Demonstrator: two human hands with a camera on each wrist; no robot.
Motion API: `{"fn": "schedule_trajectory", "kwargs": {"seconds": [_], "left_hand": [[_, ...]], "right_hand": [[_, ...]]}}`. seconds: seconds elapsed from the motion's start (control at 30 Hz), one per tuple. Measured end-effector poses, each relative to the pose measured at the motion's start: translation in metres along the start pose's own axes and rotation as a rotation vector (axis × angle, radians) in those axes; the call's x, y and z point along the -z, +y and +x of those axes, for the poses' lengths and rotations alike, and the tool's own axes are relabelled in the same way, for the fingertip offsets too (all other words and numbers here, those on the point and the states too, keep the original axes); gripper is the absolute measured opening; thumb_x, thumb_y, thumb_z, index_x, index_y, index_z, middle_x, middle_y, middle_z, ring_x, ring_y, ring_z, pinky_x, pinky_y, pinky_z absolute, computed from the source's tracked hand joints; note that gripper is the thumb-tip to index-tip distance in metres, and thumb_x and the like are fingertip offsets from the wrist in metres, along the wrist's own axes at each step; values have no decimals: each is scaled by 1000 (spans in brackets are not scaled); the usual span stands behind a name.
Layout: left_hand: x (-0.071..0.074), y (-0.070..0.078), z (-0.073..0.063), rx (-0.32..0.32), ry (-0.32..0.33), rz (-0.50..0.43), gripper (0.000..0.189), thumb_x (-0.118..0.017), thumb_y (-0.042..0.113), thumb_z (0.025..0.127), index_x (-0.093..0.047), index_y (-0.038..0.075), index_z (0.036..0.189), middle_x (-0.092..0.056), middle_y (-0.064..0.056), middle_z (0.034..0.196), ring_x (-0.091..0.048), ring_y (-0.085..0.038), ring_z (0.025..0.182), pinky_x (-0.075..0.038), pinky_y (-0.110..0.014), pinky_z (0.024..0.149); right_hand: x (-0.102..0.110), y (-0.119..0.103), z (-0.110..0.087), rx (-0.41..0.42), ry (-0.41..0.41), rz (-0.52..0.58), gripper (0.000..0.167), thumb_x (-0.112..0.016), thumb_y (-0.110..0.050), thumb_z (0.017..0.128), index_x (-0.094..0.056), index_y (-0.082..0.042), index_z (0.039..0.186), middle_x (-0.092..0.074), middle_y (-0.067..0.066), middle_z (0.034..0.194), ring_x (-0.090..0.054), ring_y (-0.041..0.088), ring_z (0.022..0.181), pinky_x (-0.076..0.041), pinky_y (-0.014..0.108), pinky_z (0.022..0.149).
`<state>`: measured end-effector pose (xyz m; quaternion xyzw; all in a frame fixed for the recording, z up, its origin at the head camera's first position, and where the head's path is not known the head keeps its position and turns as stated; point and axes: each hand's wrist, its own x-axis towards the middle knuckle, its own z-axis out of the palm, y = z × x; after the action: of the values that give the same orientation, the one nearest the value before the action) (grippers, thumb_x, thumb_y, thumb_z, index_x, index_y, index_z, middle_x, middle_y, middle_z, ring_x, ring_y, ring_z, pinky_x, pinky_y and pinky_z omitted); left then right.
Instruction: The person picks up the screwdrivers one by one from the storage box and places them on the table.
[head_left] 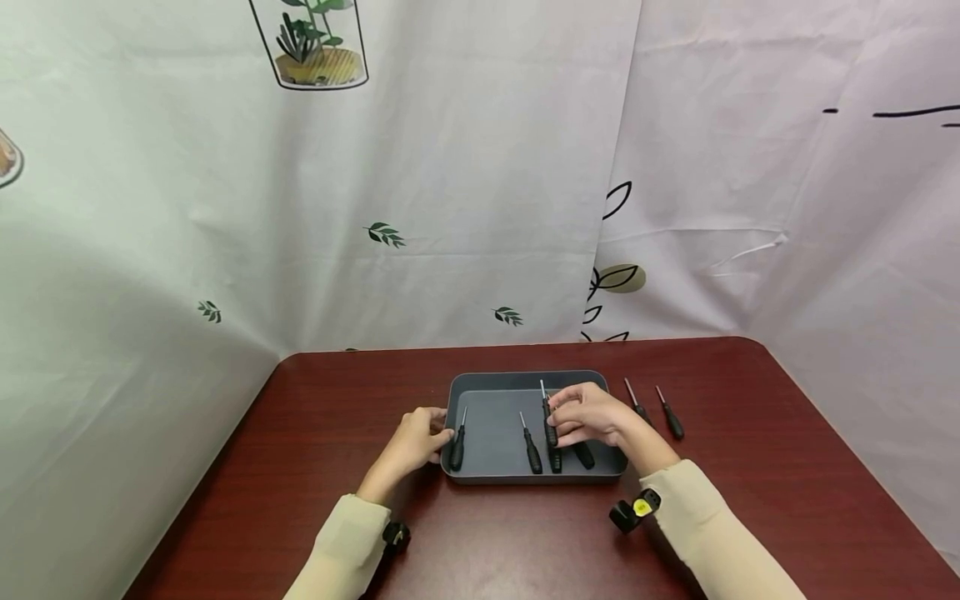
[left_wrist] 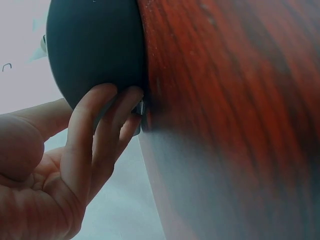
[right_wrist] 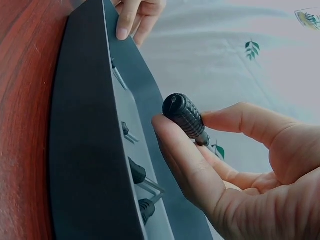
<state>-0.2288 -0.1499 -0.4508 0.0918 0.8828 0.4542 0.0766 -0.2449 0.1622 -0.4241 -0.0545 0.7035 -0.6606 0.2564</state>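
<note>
A grey rectangular tray sits on the table with several black-handled screwdrivers in it. One screwdriver lies along the left wall, another near the middle, and more lie under my right hand. My left hand grips the tray's left wall, thumb over the rim and fingers against the outside. Between thumb and fingers, my right hand pinches a screwdriver by its ribbed black handle, held above the tray's right half. Its shaft points away from me, partly hidden in the right wrist view.
On the dark red wooden table, two screwdrivers lie right of the tray; one is fully visible, the other partly behind my right forearm. A white patterned cloth hangs behind the table and at its sides.
</note>
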Motion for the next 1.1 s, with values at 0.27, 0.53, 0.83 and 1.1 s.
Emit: {"fn": "schedule_trajectory", "kwargs": {"seconds": [0.27, 0.53, 0.83, 1.1], "left_hand": [[0, 1, 0, -4, 7, -4, 43, -65, -3, 94, -53, -15, 133, -69, -19, 99, -71, -25, 79, -61, -33, 56], [0, 0, 0, -9, -7, -7, 42, -64, -2, 95, -53, -16, 134, -69, -20, 100, -71, -25, 78, -61, -32, 56], [1, -1, 0, -3, 2, 9, 43, -65, -2, 95, -53, -15, 134, -69, -21, 102, -71, -25, 78, -61, -32, 56], [0, 0, 1, -5, 6, 17, 43, -65, -1, 95, -53, -15, 134, -69, -20, 101, -71, -25, 78, -61, -32, 56]], "right_hand": [[7, 0, -3, 13, -15, 8, 40, -61, 6, 87, -48, 17, 123, -63, 13, 91, -66, 21, 78, -62, 42, 76], [14, 0, -7, 9, -12, -10, 44, -60, 5, 87, -46, 19, 126, -64, 17, 96, -66, 23, 83, -62, 42, 77], [23, -1, -12, 11, -7, -22, 44, -60, 4, 87, -47, 17, 127, -64, 18, 100, -66, 22, 83, -62, 40, 77], [29, -2, -16, 24, -13, -21, 43, -59, 4, 89, -45, 19, 128, -63, 20, 101, -67, 19, 80, -61, 41, 78]]}}
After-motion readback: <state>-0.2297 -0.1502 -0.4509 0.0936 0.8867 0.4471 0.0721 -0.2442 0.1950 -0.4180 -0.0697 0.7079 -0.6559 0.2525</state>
